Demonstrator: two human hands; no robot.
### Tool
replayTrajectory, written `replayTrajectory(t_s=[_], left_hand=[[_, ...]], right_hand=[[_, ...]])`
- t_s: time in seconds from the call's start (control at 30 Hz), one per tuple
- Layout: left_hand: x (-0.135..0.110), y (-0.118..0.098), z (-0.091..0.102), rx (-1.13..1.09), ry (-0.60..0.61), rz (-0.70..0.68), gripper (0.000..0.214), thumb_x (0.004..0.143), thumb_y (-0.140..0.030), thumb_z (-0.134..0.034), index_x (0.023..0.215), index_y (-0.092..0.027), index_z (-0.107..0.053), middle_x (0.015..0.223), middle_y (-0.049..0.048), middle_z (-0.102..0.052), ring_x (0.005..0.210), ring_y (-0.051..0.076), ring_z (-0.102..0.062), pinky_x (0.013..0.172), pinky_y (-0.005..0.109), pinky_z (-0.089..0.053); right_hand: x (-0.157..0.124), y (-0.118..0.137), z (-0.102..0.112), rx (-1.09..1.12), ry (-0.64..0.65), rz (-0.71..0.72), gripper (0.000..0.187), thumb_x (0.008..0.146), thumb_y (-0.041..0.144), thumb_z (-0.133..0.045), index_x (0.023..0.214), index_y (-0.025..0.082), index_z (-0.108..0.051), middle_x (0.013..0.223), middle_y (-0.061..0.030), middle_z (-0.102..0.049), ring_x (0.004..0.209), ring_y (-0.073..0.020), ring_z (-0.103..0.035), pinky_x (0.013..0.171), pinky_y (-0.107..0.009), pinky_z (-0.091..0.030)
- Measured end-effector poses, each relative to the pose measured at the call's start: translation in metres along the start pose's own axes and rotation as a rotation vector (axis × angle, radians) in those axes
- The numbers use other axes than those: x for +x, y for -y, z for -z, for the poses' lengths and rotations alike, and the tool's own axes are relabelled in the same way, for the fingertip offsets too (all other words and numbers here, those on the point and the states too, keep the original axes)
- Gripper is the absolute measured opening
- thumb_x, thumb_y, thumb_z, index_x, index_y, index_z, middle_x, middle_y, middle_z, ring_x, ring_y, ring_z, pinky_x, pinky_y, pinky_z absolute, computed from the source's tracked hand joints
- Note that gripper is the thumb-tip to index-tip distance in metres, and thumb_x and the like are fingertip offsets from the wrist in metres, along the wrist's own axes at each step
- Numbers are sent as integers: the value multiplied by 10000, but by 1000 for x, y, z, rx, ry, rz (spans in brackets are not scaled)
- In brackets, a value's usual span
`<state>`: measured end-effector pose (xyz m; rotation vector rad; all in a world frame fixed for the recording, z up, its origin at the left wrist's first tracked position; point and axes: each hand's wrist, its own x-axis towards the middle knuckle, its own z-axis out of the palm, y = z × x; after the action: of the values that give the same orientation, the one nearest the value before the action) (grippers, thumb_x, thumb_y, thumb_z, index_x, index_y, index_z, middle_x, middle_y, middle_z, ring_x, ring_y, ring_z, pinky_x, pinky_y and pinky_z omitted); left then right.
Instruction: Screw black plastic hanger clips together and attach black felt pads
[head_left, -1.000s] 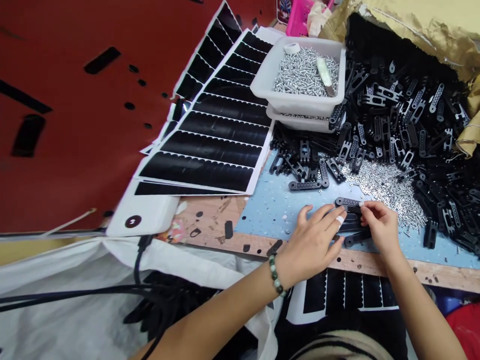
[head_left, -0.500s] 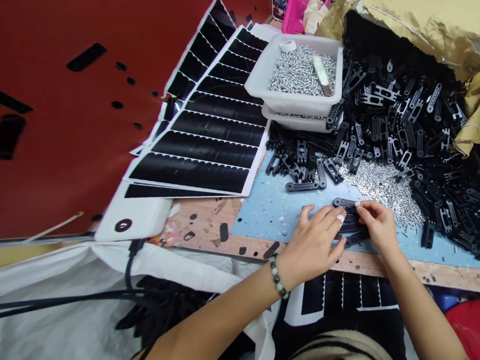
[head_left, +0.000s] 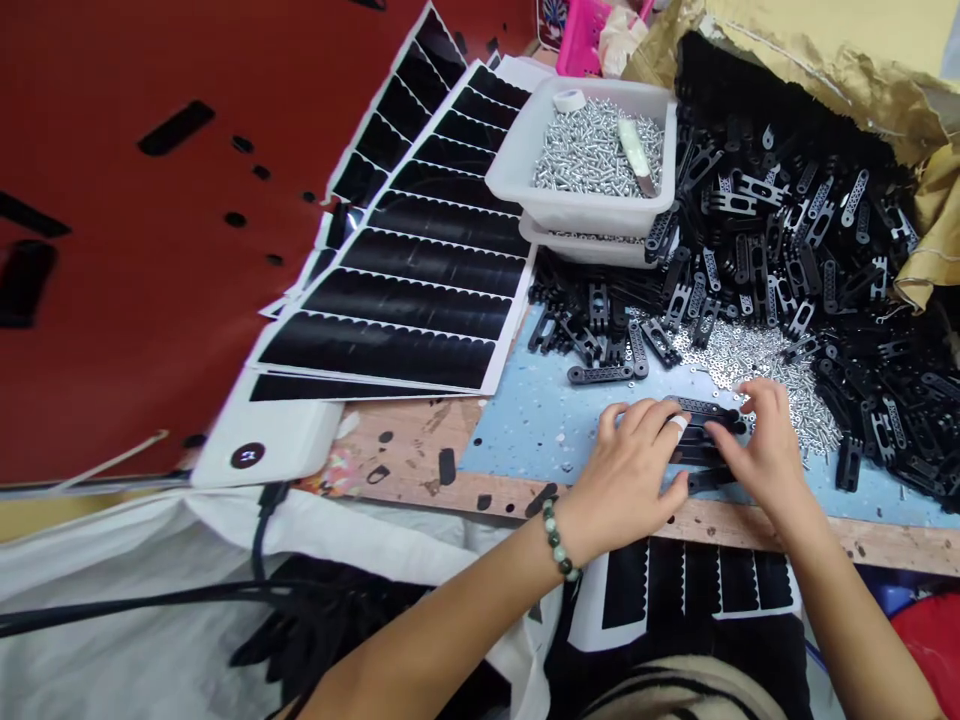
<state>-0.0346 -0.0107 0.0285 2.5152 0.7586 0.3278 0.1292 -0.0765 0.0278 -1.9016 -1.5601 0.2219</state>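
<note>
Left hand (head_left: pixel 634 475): palm down, fingers bent and laid over the left ends of a short row of black links (head_left: pixel 699 455), thumb spread off toward the near side. Can't tell if it's gripping any or only resting on them. Right hand (head_left: pixel 769 460): half open, thumb and index well apart, both tips at the right ends of the row's far links; no pinch visible.

Row lies on the blue sheet (head_left: pixel 525 435) on the counter (head_left: pixel 416 445), between the two hands, just inside the counter's near edge. Nearest link is partly hidden by the left hand.

Room: blue surface shows left of the left hand, up to the black sticker sheets (head_left: pixel 405 290). Far side is tighter: loose link pile (head_left: pixel 787 230), plus two links lying just in front of it. Screw heap (head_left: pixel 739 365) sits right behind the right hand, more links to its right. White tub (head_left: pixel 581 210) of screws stands farther back, stacked on another. Wood strip borders the near edge; wrists cross it.
</note>
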Motion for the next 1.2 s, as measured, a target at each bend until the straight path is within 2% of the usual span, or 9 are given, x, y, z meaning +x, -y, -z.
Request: replayTrajectory(t_s=[0.1,0.17,0.23,0.3,0.37,0.43,0.63,0.97,1.2], left_hand=[[0,0,2,-103,1,10,381,700,-180,-567,1078,-170,-518,1236,116,-505,1181,308,-427,999,519,-325],[-1,2,4,-199,-49,35,402,693,-161,-569,1086,-181,-486,1245,112,-476,1202,286,-420,1013,482,-350],[-3,6,5,-275,-158,86,467,731,-177,-571,1174,-172,-423,1286,130,-431,1231,267,-409,1022,445,-369],[-4,11,6,-258,-210,103,533,785,-226,-573,1269,-161,-359,1336,147,-404,1264,271,-387,1036,448,-359],[-5,14,5,-142,-143,61,503,835,-271,-555,1295,-171,-375,1373,142,-415,1290,293,-364,1049,498,-315],[-6,16,2,-14,-51,18,418,880,-265,-504,1281,-175,-430,1374,128,-457,1293,300,-370,1051,536,-270],[-9,11,-3,111,-22,22,357,933,-267,-423,1269,-164,-489,1346,99,-522,1252,269,-431,1028,512,-258],[-10,14,-3,133,-28,1,364,954,-216,-352,1284,-158,-492,1353,74,-524,1263,247,-423,1040,498,-231],[-6,14,-4,115,-32,11,362,951,-241,-366,1278,-158,-498,1328,81,-542,1235,243,-441,1044,495,-229]], right_hand=[[-4,17,1,247,154,307,151,893,218,-495,1039,205,-534,960,-76,-579,900,-187,-567,758,-349,-510],[-5,22,-1,341,204,343,123,913,177,-447,932,203,-566,890,-58,-597,861,-169,-580,743,-333,-517],[-4,19,-2,422,138,184,109,908,196,-466,866,201,-567,831,-41,-603,800,-157,-594,705,-320,-524],[0,9,-5,549,51,-85,64,883,255,-522,875,204,-560,754,-10,-597,685,-137,-599,618,-290,-525],[5,-2,-10,676,2,-330,118,851,308,-563,897,200,-569,676,19,-580,573,-115,-583,537,-258,-513],[9,-10,-18,733,-9,-459,177,816,349,-589,886,187,-598,665,19,-586,551,-114,-592,532,-257,-523],[10,-15,-36,580,-24,-470,234,785,397,-591,807,173,-657,816,-34,-607,581,-124,-615,523,-268,-533],[14,-15,-34,596,-2,-519,240,765,402,-605,800,169,-652,730,-23,-623,522,-119,-583,503,-273,-524],[16,-19,-35,552,54,-480,253,770,414,-595,806,172,-659,729,-19,-617,493,-106,-556,473,-253,-492]])
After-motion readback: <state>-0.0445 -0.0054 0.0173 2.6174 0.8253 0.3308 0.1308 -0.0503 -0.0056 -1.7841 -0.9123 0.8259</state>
